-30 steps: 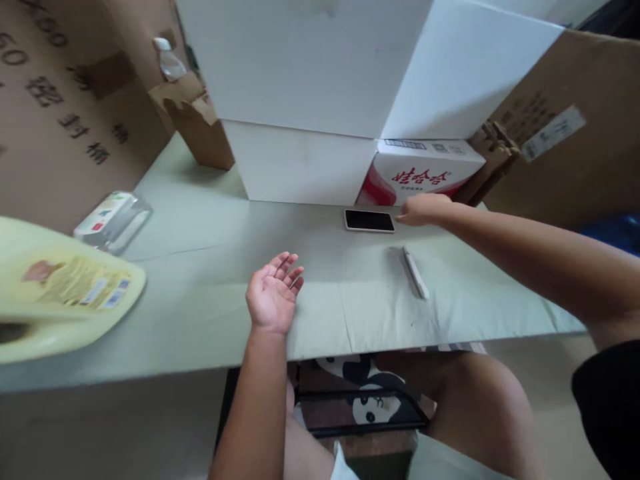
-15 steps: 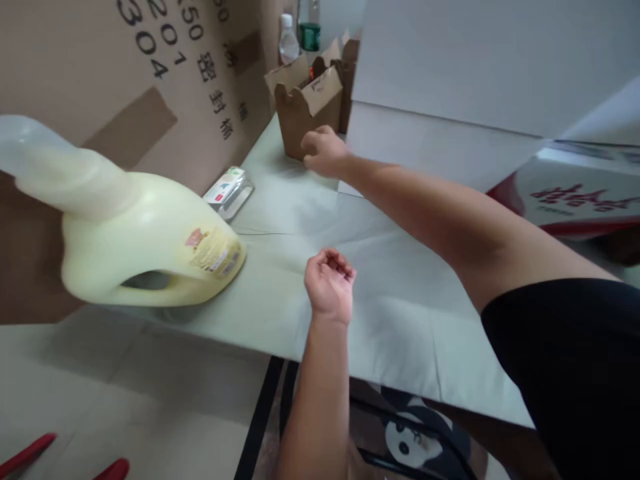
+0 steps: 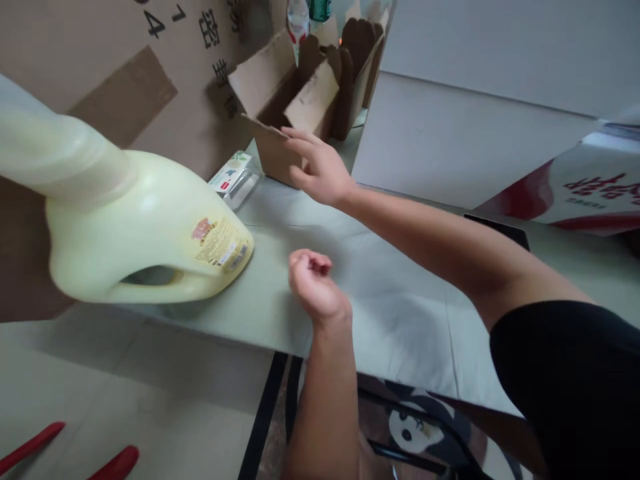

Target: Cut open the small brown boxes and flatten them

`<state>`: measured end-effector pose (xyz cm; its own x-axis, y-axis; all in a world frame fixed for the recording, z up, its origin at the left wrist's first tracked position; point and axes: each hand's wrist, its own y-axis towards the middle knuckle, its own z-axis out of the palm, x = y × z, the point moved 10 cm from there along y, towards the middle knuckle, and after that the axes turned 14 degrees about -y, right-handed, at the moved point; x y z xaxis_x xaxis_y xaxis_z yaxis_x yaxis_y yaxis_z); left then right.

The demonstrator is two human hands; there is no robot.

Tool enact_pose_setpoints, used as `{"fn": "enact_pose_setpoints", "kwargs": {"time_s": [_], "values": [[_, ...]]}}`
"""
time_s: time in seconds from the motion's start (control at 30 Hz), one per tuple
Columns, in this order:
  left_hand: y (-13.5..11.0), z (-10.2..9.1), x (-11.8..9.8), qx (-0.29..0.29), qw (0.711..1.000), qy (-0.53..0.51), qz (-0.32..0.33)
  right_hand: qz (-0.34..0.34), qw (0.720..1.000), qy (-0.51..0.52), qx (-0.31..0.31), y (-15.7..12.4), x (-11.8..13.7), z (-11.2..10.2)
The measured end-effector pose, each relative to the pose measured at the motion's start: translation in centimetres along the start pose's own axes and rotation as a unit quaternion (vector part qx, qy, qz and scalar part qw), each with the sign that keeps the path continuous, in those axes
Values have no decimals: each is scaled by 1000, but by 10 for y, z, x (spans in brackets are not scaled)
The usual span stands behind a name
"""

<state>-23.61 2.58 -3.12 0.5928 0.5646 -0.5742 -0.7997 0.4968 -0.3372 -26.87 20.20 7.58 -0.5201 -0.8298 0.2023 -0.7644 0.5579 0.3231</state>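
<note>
Over the desk [image 3: 410, 327], the right hand [image 3: 323, 167] (grip spread apart) is right by the box [image 3: 273, 155], and the left hand [image 3: 319, 290], grip curled together, is near the jug [image 3: 150, 220].

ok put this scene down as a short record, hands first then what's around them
right hand: fingers spread, at the near side of an open cardboard box; contact unclear
left hand: fingers curled, over the table; nothing seen in it
left of view: pale yellow jug, with a clear plastic pack between it and the cardboard box
beyond the cardboard box: clear bottle
right of view: white box, red and white carton
</note>
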Motion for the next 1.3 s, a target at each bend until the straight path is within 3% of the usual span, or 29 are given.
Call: {"fn": "enact_pose_setpoints", "kwargs": {"time_s": [0.07, 0.2, 0.33, 0.43, 0.53, 0.67, 0.8, 0.9, 0.97, 1.1, 1.2, 1.3], "values": [[-6, -6, -20, -16, 997, -3, 74, 60, 997, 46, -14, -41, -20, -16], [-20, -9, -38, -35, 993, 7, 114, 159, 974, 136, -91, -136, -62, -70], [-30, -6, -54, -45, 981, 54, 182, 206, 940, 153, -224, -266, -86, -131], [-34, 17, -43, 61, 980, 69, 174, 243, 914, 89, -312, -371, -90, -169], [-49, 52, -3, 227, 965, 93, 88, 260, 919, -3, -297, -437, -84, -186], [-82, 82, 51, 382, 918, 100, -38, 239, 943, 8, -231, -458, -82, -188], [-101, 96, 65, 458, 877, 147, 5, 206, 948, 29, -241, -450, -89, -192], [-114, 105, 72, 506, 837, 201, 46, 235, 933, 71, -262, -449, -113, -185], [-119, 108, 79, 510, 826, 234, 61, 254, 923, 53, -284, -452, -128, -182], [-124, 108, 93, 450, 853, 253, 79, 300, 887, 25, -349, -470, -151, -182], [-134, 111, 108, 444, 856, 248, 94, 314, 895, 91, -303, -480, -163, -167], [-138, 114, 123, 447, 845, 266, 124, 284, 908, 127, -281, -494, -164, -161]]}}
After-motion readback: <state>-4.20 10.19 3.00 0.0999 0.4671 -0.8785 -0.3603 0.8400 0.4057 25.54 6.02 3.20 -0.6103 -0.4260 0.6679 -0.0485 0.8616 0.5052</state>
